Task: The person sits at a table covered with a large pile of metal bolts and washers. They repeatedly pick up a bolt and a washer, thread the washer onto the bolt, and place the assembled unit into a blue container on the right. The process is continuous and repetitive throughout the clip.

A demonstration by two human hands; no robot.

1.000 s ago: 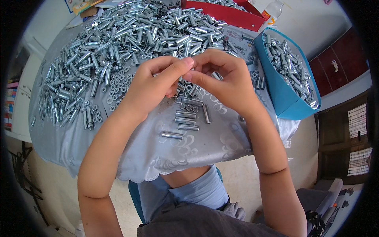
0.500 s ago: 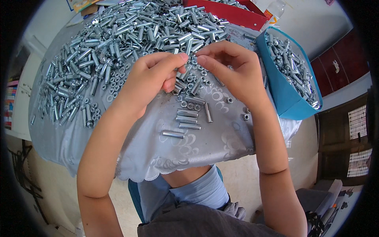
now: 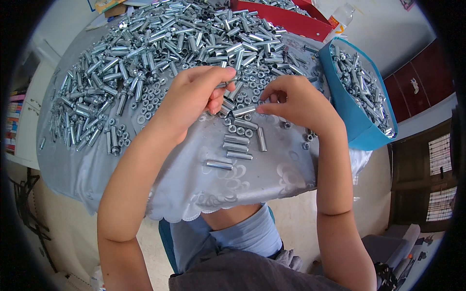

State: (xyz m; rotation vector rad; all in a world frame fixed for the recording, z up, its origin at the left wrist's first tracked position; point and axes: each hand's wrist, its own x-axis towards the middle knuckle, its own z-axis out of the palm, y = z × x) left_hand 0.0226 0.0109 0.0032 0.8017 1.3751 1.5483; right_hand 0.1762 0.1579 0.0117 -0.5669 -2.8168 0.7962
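Observation:
My left hand [image 3: 194, 94] is closed in a pinch over the table, thumb against the bent fingers, with the shiny end of a thin metal bolt [image 3: 232, 81] showing; most of it is hidden. Lower and to the right, my right hand [image 3: 298, 102] has its thumb and fingertips at the end of a silver metal sleeve [image 3: 244, 111], which lies just above other loose parts. Close by are several hex nuts [image 3: 240, 130] in a row. Nearer me, several metal sleeves [image 3: 236, 139] lie side by side, and one more sleeve [image 3: 219, 165] rests apart.
A large heap of metal sleeves and bolts [image 3: 160, 43] covers the far table. A teal bin [image 3: 357, 131] of assembled bolts stands at the right. Behind are a red box [image 3: 291, 24] and a clear bottle [image 3: 341, 19]. The grey tablecloth [image 3: 184, 174] has a scalloped edge.
My right hand has come away from my left, moving down and to the right to the sleeve on the table. My left hand stays in its pinch. The view has shifted slightly.

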